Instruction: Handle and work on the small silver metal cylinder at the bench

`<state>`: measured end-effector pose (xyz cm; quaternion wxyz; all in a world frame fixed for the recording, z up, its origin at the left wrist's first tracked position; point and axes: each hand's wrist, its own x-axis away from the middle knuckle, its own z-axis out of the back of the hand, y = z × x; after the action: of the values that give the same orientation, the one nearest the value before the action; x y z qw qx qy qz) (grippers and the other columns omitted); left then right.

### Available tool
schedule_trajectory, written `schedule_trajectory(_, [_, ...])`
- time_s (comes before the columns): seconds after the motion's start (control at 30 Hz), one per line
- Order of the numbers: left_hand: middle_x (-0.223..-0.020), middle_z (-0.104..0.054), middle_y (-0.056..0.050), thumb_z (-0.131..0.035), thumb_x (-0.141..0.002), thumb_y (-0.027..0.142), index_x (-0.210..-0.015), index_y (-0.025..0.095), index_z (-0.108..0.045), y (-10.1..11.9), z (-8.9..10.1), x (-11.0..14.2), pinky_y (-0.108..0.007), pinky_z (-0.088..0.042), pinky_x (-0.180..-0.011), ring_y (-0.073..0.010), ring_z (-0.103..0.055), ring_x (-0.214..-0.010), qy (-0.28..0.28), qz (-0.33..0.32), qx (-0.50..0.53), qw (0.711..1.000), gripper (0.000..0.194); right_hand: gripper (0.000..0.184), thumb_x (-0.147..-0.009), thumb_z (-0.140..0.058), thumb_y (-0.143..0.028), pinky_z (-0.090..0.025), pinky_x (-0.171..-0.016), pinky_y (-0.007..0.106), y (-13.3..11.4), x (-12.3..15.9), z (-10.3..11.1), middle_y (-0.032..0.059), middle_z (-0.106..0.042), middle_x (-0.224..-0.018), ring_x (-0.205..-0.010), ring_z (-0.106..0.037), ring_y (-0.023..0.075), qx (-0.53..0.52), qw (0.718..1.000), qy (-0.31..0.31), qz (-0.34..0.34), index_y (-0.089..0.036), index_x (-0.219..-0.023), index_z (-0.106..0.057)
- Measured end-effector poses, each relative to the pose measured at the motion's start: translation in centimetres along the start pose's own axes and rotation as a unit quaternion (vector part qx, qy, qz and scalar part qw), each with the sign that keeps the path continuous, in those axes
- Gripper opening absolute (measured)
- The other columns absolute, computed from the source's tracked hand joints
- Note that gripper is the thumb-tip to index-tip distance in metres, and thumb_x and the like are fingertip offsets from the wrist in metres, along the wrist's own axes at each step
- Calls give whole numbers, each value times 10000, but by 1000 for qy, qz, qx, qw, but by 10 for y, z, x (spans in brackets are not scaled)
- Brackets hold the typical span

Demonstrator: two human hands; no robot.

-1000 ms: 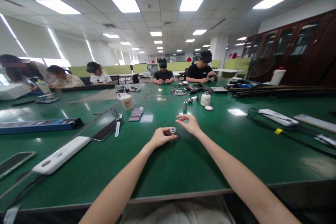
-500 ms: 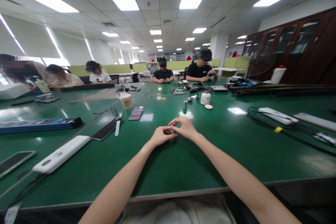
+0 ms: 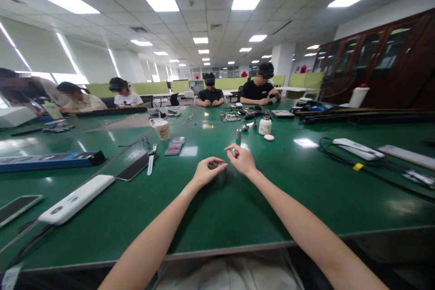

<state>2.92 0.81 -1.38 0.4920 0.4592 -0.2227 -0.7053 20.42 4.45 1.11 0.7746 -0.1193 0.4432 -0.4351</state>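
A white tag sits beside a dark cord at the near left edge of the green table, its print too blurred for me to read. Farther in, the left hand curls its thumb and fingers around a small metal cylinder at the middle. The right hand is just beside it, fingers bent; I can't tell whether they pinch anything. Beyond stand a second cylinder, a paper cup with unreadable printing, and a patterned white jar.
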Motion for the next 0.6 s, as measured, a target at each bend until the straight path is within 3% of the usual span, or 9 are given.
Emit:
schedule_trajectory(0.23, [-865, -720, -42, -674, -775, 391, -855, 196, -757, 0, -1, 0, -230, -437, -634, -160, -628, -798, 50, -37, -28, 998, 226, 199, -832, -528, -296, -335, -563, 223, 3, 1, -3, -39, -593, -570, -563, -548, 124, 61, 998, 11, 15, -252, -930, -696])
schedule_trajectory(0.4, [-914, -721, -51, -623, -822, 424, -916, 219, -758, -1, 7, -6, -250, -453, -672, -179, -634, -861, 121, -54, -33, 991, 263, 192, -832, -536, -294, -355, -582, 226, 8, 0, -3, -35, -643, -640, -603, -569, 129, 77, 997, 15, 15, -266, -936, -696])
schedule_trajectory(0.5, [-922, -721, -51, -598, -838, 436, -944, 250, -761, -16, 19, -10, -299, -453, -768, -203, -617, -891, 140, -40, -116, 983, 269, 203, -819, -545, -260, -373, -598, 231, 11, 1, -3, -38, -677, -720, -598, -565, 120, 77, 997, 9, 26, -276, -959, -691])
schedule_trajectory(0.6, [-925, -706, -61, -633, -802, 452, -900, 295, -777, -35, 31, -9, -369, -419, -839, -257, -563, -927, 100, 18, -260, 960, 234, 223, -808, -548, -234, -390, -607, 233, 15, 1, -4, -41, -695, -795, -592, -562, 111, 73, 997, -1, 32, -284, -974, -689])
